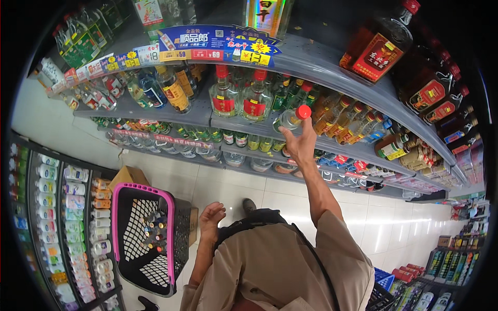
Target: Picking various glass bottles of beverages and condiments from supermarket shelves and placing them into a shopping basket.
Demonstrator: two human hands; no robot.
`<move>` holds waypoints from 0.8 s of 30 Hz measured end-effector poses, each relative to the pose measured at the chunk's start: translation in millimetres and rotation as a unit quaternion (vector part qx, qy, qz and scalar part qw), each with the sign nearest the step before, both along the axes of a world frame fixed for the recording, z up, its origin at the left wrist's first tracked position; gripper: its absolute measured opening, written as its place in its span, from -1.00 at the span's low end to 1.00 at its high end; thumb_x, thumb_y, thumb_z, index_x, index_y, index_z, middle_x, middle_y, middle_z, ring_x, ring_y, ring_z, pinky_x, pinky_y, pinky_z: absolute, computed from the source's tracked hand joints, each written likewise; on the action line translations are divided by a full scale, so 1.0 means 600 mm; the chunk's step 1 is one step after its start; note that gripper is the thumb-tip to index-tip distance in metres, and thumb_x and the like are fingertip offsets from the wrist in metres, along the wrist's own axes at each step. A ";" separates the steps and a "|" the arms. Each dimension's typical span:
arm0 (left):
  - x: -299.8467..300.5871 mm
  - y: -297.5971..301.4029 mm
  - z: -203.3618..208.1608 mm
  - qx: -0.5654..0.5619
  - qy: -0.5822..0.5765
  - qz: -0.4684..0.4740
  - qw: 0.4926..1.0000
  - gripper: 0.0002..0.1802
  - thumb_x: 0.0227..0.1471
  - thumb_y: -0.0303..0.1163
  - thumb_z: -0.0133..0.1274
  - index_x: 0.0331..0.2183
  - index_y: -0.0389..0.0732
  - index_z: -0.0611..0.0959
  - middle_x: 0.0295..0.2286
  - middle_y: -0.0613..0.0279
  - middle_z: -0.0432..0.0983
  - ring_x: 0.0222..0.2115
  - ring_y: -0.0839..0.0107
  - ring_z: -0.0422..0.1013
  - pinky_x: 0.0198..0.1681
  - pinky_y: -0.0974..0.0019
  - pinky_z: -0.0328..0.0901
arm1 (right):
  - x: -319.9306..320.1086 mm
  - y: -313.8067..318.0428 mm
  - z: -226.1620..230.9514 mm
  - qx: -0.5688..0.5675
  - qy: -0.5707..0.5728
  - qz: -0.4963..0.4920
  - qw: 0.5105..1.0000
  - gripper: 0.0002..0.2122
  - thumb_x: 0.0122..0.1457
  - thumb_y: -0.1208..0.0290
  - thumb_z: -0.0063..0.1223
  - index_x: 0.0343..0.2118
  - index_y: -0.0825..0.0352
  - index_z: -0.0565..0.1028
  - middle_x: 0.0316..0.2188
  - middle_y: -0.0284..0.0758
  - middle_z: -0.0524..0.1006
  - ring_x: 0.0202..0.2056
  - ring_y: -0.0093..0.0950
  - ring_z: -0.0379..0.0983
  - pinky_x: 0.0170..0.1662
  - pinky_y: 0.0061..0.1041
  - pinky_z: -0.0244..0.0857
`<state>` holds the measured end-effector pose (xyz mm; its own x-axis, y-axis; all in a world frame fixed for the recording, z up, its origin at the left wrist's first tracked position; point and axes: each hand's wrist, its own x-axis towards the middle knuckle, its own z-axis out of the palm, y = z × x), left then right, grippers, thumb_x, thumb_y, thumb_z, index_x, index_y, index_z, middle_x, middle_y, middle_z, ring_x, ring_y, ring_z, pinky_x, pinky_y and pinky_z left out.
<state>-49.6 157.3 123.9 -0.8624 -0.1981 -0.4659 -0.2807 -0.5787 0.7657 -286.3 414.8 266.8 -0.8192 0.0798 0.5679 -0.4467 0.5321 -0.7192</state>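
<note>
My right hand (302,142) reaches up to the middle shelf, its fingers closed round a clear glass bottle (290,119) with a red cap. The bottle is tilted, its cap toward me, at the shelf's front edge. To its left stand two clear bottles with red caps and red labels, one of them a squat bottle (255,101). Behind and to the right are green bottles (280,92) and amber bottles (332,116). My left hand (211,215) hangs by my waist, its fingers loosely curled in with nothing visible in them.
Left of me on the tiled floor stands a black shopping basket (173,228) with a pink rim, several bottles inside. A cardboard box (129,177) is behind it. A shelf overhead (311,65) carries large bottles and price signs. Racks of containers (75,202) line the left side.
</note>
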 end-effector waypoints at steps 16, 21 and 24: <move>0.078 -0.045 -0.031 -0.029 -0.067 0.075 0.995 -0.72 -0.04 -0.56 0.12 -0.21 -0.24 0.53 -0.28 0.16 0.53 -0.31 0.36 0.49 -0.20 0.32 0.40 | -0.082 -0.031 -0.071 0.049 0.013 -0.053 0.997 -0.42 -0.14 0.46 0.30 -0.01 0.45 0.31 -0.13 0.01 0.44 -0.09 -0.04 0.37 -0.03 -0.26 0.26; 0.079 -0.052 -0.038 -0.030 -0.070 0.076 0.994 -0.74 -0.04 -0.55 0.14 -0.22 -0.23 0.55 -0.28 0.18 0.54 -0.31 0.36 0.49 -0.20 0.31 0.41 | -0.089 -0.038 -0.076 0.057 0.000 -0.044 0.997 -0.44 -0.14 0.47 0.29 -0.02 0.44 0.32 -0.13 0.01 0.44 -0.06 -0.06 0.35 -0.02 -0.27 0.25; 0.076 -0.054 -0.037 -0.024 -0.065 0.073 0.995 -0.73 -0.05 -0.54 0.16 -0.23 -0.22 0.55 -0.30 0.18 0.54 -0.32 0.36 0.49 -0.21 0.30 0.41 | -0.091 -0.040 -0.080 0.059 -0.011 -0.062 0.996 -0.44 -0.14 0.48 0.29 -0.03 0.44 0.32 -0.12 0.00 0.42 -0.05 -0.06 0.34 -0.02 -0.27 0.24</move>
